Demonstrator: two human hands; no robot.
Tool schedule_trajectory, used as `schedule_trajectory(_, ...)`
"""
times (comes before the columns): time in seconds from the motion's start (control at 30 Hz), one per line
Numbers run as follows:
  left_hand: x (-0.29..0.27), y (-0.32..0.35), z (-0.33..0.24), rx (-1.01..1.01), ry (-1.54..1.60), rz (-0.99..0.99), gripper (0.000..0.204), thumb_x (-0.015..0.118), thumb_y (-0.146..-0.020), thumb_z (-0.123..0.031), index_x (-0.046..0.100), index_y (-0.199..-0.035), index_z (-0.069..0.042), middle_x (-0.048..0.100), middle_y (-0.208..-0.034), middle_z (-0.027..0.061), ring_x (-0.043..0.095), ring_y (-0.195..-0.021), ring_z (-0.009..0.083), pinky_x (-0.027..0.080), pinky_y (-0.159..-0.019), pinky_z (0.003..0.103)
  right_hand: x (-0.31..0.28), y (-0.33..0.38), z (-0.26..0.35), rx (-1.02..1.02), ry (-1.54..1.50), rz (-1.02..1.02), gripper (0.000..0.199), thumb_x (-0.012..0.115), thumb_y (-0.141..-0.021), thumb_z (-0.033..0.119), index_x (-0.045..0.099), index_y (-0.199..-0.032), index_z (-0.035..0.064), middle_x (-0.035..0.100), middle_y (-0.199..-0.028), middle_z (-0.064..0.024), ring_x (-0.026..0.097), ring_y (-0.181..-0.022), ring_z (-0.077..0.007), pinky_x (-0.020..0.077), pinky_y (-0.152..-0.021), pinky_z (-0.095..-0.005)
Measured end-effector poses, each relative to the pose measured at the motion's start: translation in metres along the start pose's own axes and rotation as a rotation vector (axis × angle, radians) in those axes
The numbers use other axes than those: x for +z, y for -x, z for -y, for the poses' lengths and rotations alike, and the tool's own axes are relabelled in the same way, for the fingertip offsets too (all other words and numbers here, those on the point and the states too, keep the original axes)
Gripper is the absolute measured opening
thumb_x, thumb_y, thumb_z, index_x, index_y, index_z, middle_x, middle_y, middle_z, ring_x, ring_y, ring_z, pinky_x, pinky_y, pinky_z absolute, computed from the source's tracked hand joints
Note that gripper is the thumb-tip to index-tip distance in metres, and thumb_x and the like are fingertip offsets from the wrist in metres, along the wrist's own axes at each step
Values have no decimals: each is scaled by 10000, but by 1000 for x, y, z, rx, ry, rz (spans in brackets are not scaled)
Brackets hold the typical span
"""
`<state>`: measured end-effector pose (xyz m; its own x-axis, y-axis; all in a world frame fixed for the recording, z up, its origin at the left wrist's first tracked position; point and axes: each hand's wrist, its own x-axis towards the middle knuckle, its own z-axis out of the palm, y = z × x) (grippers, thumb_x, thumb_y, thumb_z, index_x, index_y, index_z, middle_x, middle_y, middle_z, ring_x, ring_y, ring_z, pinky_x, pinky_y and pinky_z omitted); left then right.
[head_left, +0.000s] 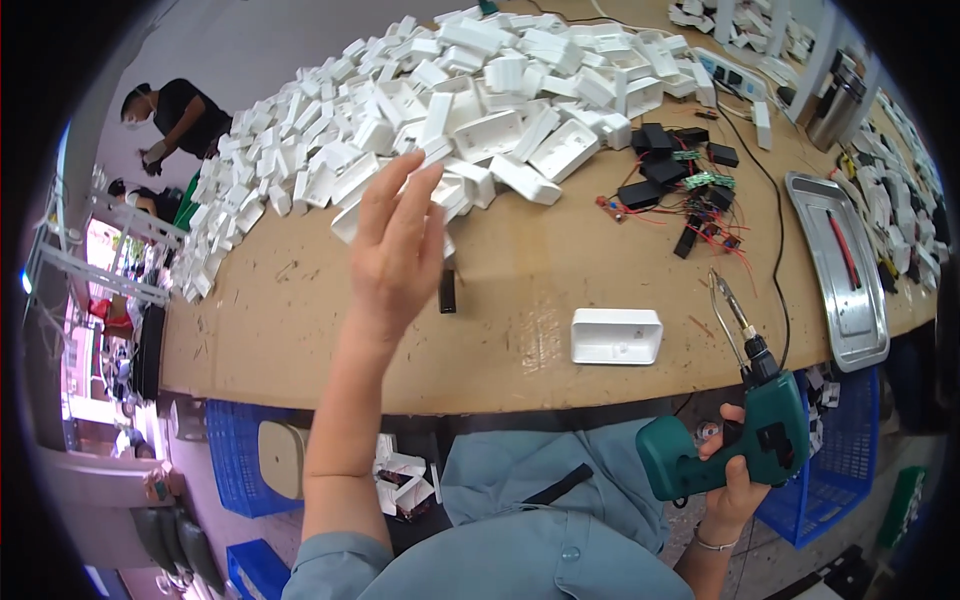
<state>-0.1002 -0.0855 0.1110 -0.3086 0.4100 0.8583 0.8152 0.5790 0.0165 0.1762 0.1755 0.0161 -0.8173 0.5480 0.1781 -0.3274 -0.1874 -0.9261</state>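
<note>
My right hand (738, 482) is wrapped round the handle of a green soldering gun (778, 425), whose metal tip and thin curved tube point away over the table's front edge. My left hand (392, 250) is stretched out at the near edge of a big heap of white plastic housings (490, 135). Its fingers are extended, with nothing seen in them; whether they touch a housing I cannot tell. Beside its wrist lies a small black block (447, 291). One white housing (617, 338) sits alone, open side up, near the front edge.
Black blocks, green circuit boards and red wires (690, 180) lie in a cluster at the right. Past a black cable (782, 250) is a metal tray (848, 325) holding a red pen-like tool (843, 250). Blue crates (240, 455) stand below the table. Another person (185, 120) is at far left.
</note>
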Motion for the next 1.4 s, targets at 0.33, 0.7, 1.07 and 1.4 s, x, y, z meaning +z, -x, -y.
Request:
schedule_trajectory(0.33, 18, 30, -55, -287, 686, 211, 173, 694, -763, -7, 649, -930, -16, 625, -1028, 144, 629, -881, 240, 490, -761, 324, 50, -16, -7, 129, -442, 275, 757, 664, -873, 344, 283, -1403, -39, 463, -1325, -258, 611, -888, -223, 546, -654, -306)
schedule_trajectory(0.7, 26, 44, -82, -55, 734, 365, 138, 668, -786, -50, 650, -923, -59, 620, -816, 58, 599, -727, 229, 446, -661, 346, 90, -37, -24, 241, -742, 409, 751, 655, -876, 329, 260, -1434, 18, 299, -1446, -258, 465, -1250, -319, 585, -809, -377)
schedule_trajectory(1.07, 17, 54, -83, -480, 1099, 622, 53, 637, -834, -28, 649, -882, -11, 593, -799, 30, 530, -689, 96, 413, -597, 245, 88, -35, -27, 308, -556, 312, 775, 637, -874, 413, 279, -1419, -7, 418, -1375, -237, 497, -1237, -308, 559, -813, -337)
schedule_trajectory(1.4, 2, 56, -96, -801, 1399, 740, 92, 608, -894, -94, 628, -903, -5, 525, -776, -21, 450, -666, 30, 353, -560, 202, 100, -6, 19, -28, 82, -13, 704, 726, -757, 94, 370, -1348, -42, 543, -1209, -240, 626, -858, -181, 542, -691, -274)
